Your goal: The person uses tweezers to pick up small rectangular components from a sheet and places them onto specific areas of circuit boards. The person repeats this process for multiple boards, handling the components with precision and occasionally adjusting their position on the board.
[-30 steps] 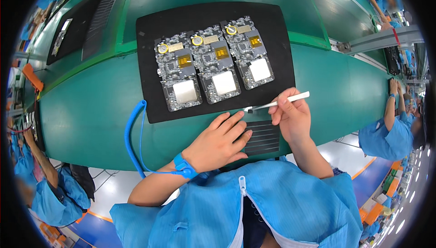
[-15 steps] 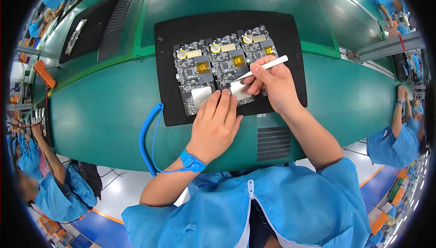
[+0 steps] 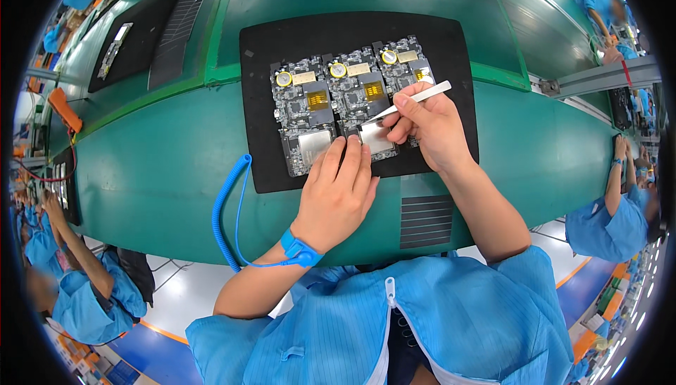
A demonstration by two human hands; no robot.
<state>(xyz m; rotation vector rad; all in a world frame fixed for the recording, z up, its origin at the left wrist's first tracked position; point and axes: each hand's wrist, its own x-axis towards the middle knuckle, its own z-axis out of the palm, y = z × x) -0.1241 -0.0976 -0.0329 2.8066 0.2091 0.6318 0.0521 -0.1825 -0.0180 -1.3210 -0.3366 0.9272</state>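
Note:
Three joined circuit boards lie side by side on a black mat (image 3: 282, 40). Each carries a round, yellow-rimmed coin cell near its far end. My right hand (image 3: 438, 121) pinches white tweezers (image 3: 427, 93), whose tip meets the middle circuit board (image 3: 350, 102) beside its silver metal shield (image 3: 380, 135). My left hand (image 3: 332, 191) lies with fingers stretched out, fingertips pressing the near part of that board. The left circuit board (image 3: 299, 114) has a similar shield and is untouched. Part of the right circuit board (image 3: 408, 64) is hidden behind my right hand.
A blue wrist strap (image 3: 299, 250) on my left wrist runs to a coiled blue cord (image 3: 220, 205). Black strips (image 3: 426, 221) sit on the green table (image 3: 162, 174) near its front edge. Another black mat (image 3: 137, 33) holds a narrow board. Co-workers in blue sit on both sides.
The view has shifted slightly. Both hands stay at the middle board, and the tweezers keep their tip beside the shield. At left, a co-worker's arm has moved.

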